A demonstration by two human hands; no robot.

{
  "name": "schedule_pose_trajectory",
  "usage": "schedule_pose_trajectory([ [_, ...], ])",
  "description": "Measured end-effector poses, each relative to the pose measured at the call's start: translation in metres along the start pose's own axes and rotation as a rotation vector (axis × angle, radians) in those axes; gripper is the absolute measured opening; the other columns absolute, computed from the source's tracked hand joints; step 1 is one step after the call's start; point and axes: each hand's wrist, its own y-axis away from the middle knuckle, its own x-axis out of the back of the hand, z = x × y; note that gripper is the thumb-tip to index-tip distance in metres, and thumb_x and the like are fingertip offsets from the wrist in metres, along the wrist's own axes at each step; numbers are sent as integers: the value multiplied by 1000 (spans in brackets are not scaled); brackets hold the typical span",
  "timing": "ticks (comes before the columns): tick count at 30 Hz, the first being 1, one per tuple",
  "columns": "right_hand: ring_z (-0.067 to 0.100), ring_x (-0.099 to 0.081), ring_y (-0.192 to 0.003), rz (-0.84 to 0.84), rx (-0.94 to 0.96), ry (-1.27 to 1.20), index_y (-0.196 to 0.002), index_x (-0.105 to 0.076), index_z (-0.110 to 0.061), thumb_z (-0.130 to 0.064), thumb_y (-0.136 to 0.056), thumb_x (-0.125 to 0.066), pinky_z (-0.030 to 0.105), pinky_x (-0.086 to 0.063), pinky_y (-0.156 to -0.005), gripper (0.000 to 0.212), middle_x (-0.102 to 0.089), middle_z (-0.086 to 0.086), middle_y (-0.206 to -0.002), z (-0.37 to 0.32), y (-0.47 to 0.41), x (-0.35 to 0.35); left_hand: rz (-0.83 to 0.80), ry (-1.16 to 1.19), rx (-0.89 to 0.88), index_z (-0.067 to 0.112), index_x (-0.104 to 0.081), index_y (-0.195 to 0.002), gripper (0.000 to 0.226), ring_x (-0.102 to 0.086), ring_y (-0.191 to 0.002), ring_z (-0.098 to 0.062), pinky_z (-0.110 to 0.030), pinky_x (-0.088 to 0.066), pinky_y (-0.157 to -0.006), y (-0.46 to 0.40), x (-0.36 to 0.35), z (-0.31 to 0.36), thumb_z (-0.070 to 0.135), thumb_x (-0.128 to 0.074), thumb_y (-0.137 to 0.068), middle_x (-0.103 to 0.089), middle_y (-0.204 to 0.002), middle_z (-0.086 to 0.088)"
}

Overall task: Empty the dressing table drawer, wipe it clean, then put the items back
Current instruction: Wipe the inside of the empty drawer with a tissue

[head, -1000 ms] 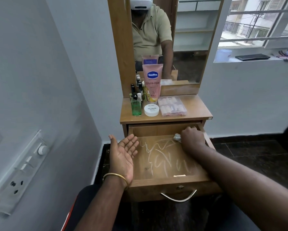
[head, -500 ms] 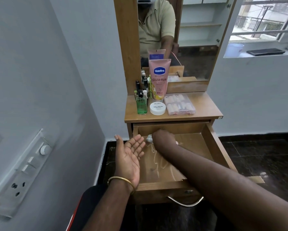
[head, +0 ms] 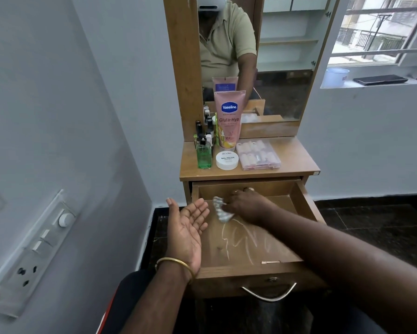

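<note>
Drawer of brown wood [head: 306, 208] stands pulled out and emptied, its floor streaked with pale smears, so by my judgement wiping is midway. On the wooden counter [head: 296, 162], toward its left edge, wait the pink lotion tube [head: 228, 120], clear plastic box [head: 258, 155], green bottle [head: 204, 154] and white round tub [head: 227, 160], not yet returned. Right hand [head: 247, 206] grips a crumpled pale cloth [head: 220, 209] at the drawer's back left corner. Left hand [head: 187, 229] hovers flat, palm up, holding nothing.

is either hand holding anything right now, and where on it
The right hand grips a crumpled cloth at its right end, inside the drawer. The left hand holds nothing.
</note>
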Motion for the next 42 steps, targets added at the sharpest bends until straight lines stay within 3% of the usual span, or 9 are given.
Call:
schedule_pose_trajectory([
  [6,24,-61,-114,-174,-150,19,-130,-59,-25,-26,-101,-48,39,-54,-86,31,-64,3,-126,48,56,-4,4,-15,-2,15,-62,-124,84,-61,-119,-17,-41,-35,-112,1,1,0,77,-20,-86,-68,-124,-2],
  [11,26,-61,-112,-203,-446,-43,-123,-61,-16,-21,-100,-50,37,-51,-88,26,-63,9,-125,41,73,-13,-2,-18,1,14,-61,-127,86,-60,-120,-17,-41,-34,-112,1,1,1,78,-20,-87,-68,-125,-3],
  [16,34,-59,-111,-127,-881,-435,-117,-64,-5,-10,-97,-46,37,-44,-77,27,-62,18,-121,11,53,-27,-1,-20,-1,13,-61,-127,87,-60,-120,-17,-40,-35,-112,0,2,0,78,-21,-85,-68,-125,-3],
  [19,37,-56,-112,-65,-1006,-600,-120,-58,0,-11,-98,-40,36,-37,-73,30,-58,21,-123,-4,32,-27,0,-21,-4,14,-61,-126,86,-60,-119,-17,-40,-36,-111,0,2,-1,78,-21,-86,-68,-124,-3],
  [23,36,-57,-116,-98,-913,-601,-126,-56,0,-12,-100,-40,36,-43,-79,33,-58,22,-127,-29,3,-9,4,-27,-6,14,-62,-125,85,-61,-119,-17,-39,-37,-109,-1,2,-2,77,-20,-87,-69,-123,-2],
  [26,32,-55,-123,-172,-831,-483,-138,-49,3,-9,-99,-51,35,-53,-93,41,-48,24,-140,-52,-20,11,1,-29,-1,15,-62,-125,85,-60,-119,-16,-38,-37,-109,-2,2,-2,77,-19,-87,-68,-124,-1],
  [31,34,-46,-132,-204,-481,-265,-147,-37,-5,-16,-92,-64,45,-47,-102,62,-36,19,-150,-80,-32,25,10,-23,-9,16,-60,-127,84,-58,-121,-15,-36,-35,-110,-1,-1,-2,76,-19,-87,-66,-127,-2],
  [37,37,-35,-141,-196,-88,22,-155,-24,-30,-17,-99,-54,52,-40,-108,65,-24,11,-162,-38,-7,16,105,9,-60,13,-54,-134,83,-52,-128,-17,-37,-30,-116,3,-4,2,74,-23,-88,-58,-136,-4],
  [42,30,-40,-138,-249,-172,-10,-152,-29,-36,-22,-100,-52,45,-40,-106,59,-37,4,-157,10,39,3,161,-24,-88,15,-51,-136,79,-48,-131,-16,-38,-26,-117,6,-6,2,71,-20,-91,-54,-140,-3],
])
